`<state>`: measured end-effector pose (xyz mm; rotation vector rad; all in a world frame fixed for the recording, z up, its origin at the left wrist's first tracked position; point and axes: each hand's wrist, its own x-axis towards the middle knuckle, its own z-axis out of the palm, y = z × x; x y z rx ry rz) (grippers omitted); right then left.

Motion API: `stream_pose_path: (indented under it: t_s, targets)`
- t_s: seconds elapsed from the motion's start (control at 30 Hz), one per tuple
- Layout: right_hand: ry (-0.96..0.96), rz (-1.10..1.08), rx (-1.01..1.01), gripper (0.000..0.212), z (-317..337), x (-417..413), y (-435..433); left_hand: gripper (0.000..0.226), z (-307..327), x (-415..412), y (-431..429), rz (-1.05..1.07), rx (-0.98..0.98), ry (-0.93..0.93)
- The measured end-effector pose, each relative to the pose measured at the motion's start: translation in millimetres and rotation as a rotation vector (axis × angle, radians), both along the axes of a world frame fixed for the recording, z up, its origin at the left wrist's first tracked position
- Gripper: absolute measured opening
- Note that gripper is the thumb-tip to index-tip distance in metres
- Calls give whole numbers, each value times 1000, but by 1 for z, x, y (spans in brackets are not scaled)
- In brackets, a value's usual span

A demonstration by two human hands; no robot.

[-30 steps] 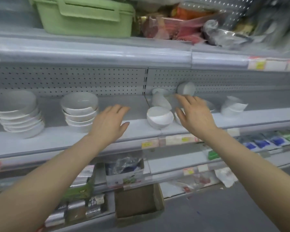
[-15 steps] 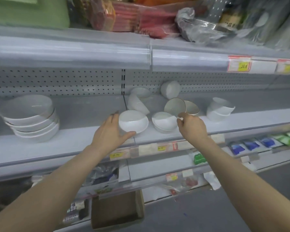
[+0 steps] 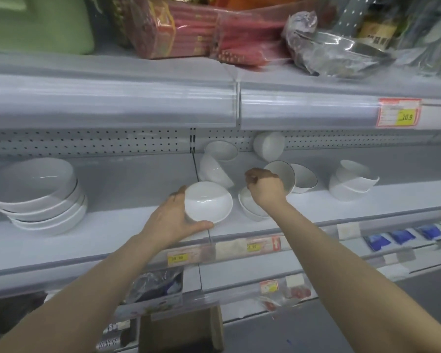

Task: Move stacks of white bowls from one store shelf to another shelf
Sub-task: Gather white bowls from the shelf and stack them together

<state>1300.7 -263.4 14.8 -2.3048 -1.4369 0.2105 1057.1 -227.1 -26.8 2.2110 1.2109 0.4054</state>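
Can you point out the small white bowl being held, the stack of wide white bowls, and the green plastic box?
Small round white bowl (image 3: 209,202): head view, its middle.
Stack of wide white bowls (image 3: 31,182): head view, top bowl's inside.
Green plastic box (image 3: 36,24): head view, front wall.

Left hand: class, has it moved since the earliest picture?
Yes. The left hand has moved right, toward the back panel's upright slot, and now grips the white bowl.
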Motion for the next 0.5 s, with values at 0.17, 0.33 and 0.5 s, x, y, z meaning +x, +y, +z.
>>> stream_pose_path:
  t_s: [0.17, 0.33, 0.5]
  targets:
    - [68, 5, -229, 27, -1, 8, 51, 84, 0, 3, -4, 1, -86, -144]
    - [83, 132, -381, 32, -16, 15, 81, 96, -7, 7, -9, 83, -123, -236]
    - [225, 120, -358, 18, -17, 15, 91, 104, -12, 14, -18, 172, -129, -293]
